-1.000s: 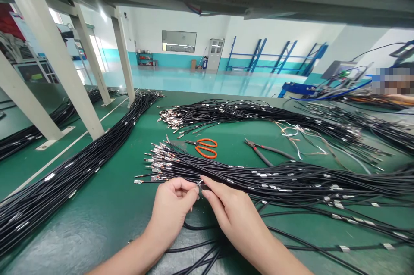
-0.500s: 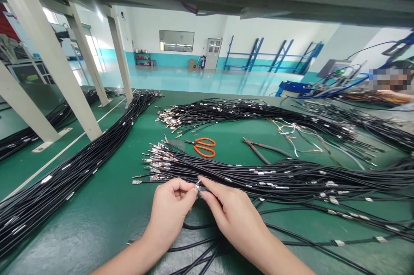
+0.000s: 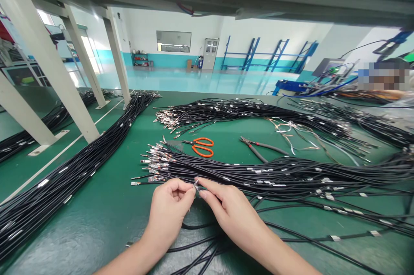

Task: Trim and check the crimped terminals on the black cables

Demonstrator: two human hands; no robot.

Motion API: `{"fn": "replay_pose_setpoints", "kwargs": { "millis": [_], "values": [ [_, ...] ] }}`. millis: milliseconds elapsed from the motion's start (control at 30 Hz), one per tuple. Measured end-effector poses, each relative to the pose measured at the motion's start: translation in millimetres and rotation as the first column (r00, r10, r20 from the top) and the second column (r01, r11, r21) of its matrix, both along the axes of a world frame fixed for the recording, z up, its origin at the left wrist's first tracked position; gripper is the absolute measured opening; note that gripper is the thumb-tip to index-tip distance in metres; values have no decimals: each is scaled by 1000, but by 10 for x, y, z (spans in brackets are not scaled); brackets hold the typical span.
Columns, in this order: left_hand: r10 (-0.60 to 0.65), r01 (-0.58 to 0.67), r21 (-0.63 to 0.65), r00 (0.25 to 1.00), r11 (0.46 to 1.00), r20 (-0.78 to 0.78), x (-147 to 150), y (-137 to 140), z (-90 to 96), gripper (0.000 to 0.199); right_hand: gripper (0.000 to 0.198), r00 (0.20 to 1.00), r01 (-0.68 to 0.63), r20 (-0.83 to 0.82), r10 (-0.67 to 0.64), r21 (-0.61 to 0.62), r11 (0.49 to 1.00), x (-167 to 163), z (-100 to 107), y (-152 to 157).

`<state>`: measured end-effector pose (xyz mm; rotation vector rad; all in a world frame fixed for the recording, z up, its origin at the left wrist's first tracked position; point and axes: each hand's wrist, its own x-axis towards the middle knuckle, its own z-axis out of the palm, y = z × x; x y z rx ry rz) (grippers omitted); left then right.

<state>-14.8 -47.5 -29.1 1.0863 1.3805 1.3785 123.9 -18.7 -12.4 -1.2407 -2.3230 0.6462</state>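
Observation:
My left hand (image 3: 170,206) pinches the silvery end of a black cable (image 3: 196,186) between thumb and forefinger. From the other side, my right hand (image 3: 228,208) grips the same cable end, its fingertips almost touching those of the left. Fingers hide most of the piece, so its fine detail cannot be made out. Just behind my hands lies a bundle of black cables (image 3: 226,171), with metal terminals (image 3: 158,160) at its left end. Loose black cables (image 3: 194,247) run beneath my wrists.
Orange-handled scissors (image 3: 203,147) and cutting pliers (image 3: 263,148) lie between the near bundle and a farther cable bundle (image 3: 233,111). Another long bundle (image 3: 80,163) stretches along the left, beside white frame legs (image 3: 87,124). A person (image 3: 384,79) is at the far right.
The whole view has shifted slightly, with the bench contents sitting a little farther left. Both hands keep nearly the same pose on the cable end.

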Motion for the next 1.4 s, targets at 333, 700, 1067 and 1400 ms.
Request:
{"fn": "replay_pose_setpoints", "kwargs": {
  "millis": [333, 700, 1067, 1400],
  "values": [
    [5, -3, -49, 999, 999, 46, -9, 13, -4, 15, 34, 998, -5, -57, 3, -41, 999, -10, -29, 14],
    [16, -15, -65, 1000, 998, 25, -3, 8, 8, 14, 36, 1000, -2, 8, 2, -24, 1000, -9, -5, 1],
    [11, -9, -62, 1000, 998, 29, 5, 11, -22, 13, 35, 1000, 11, 26, -11, -14, 1000, -5, -24, -11],
    [7, -4, -74, 999, 997, 38, 1, 13, -3, 13, 30, 997, -16, -77, 14, -26, 1000, 12, -47, 29]
  ]
}}
